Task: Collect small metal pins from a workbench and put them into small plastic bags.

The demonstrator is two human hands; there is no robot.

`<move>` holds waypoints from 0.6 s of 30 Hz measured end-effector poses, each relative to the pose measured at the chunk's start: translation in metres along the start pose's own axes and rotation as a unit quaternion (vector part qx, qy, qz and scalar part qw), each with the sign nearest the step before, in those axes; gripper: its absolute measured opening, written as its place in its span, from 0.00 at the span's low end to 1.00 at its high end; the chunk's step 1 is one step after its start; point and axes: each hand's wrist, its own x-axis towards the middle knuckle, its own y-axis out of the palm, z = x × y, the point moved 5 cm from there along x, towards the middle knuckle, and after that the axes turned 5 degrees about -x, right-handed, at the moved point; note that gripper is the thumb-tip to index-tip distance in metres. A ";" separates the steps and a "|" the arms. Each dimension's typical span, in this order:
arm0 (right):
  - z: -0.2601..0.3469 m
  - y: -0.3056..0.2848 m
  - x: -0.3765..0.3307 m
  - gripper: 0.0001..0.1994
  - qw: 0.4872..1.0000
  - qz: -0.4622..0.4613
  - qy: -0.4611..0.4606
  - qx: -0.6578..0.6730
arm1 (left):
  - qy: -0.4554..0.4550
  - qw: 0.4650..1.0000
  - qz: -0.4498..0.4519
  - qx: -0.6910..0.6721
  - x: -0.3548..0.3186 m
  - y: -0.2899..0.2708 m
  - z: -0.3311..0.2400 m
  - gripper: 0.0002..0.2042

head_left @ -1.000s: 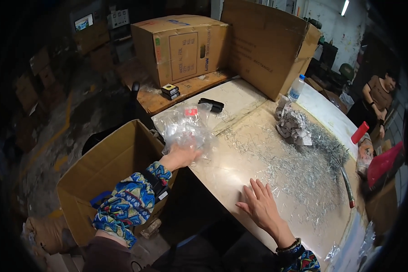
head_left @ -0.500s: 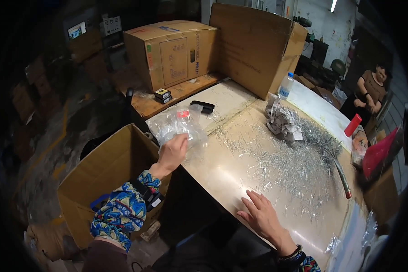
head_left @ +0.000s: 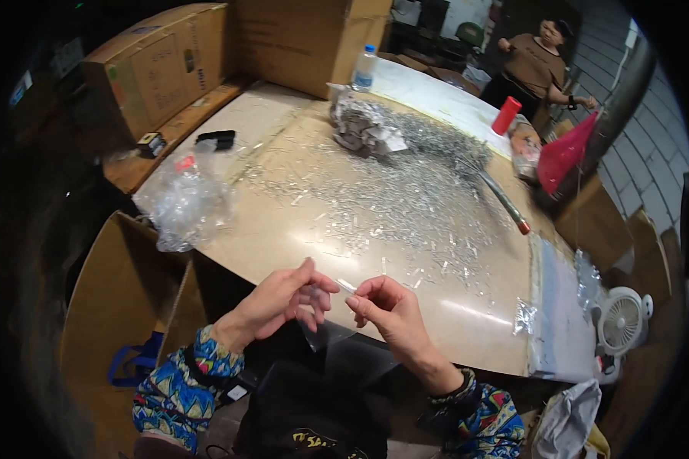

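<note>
The right hand (head_left: 390,306) pinches the rim of a small clear bag (head_left: 323,335) between thumb and fingers. The left hand (head_left: 279,302) is half curled with its fingertips at the bag's rim; whether it grips the film I cannot tell. The bag hangs between the two hands, at the near edge of the surface (head_left: 264,241).

At the left of the surface lies a heap of clear plastic (head_left: 182,200), with a black case (head_left: 216,140) just beyond it. Thin metal pins (head_left: 394,195) are scattered across the middle, thickest toward the far right, beside crumpled paper (head_left: 364,131). A rod (head_left: 504,200) with a red end lies right of the pins. A bottle (head_left: 364,70) stands at the far side, and a red cylinder (head_left: 506,115) at the far right. An open carton (head_left: 107,298) is at the near left, below the surface; a white fan (head_left: 622,321) is at the right.
</note>
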 end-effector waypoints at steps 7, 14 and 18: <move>-0.013 -0.009 -0.051 0.20 0.995 -0.080 -0.034 0.051 | 0.046 0.977 -0.009 0.208 -0.007 0.015 0.048 0.08; -0.045 -0.014 -0.085 0.07 0.991 0.073 0.112 -0.017 | -0.078 0.962 0.063 0.255 -0.023 0.019 0.075 0.08; -0.074 -0.004 -0.114 0.16 0.974 0.116 0.120 -0.155 | -0.160 0.927 0.163 0.298 -0.046 -0.005 0.117 0.09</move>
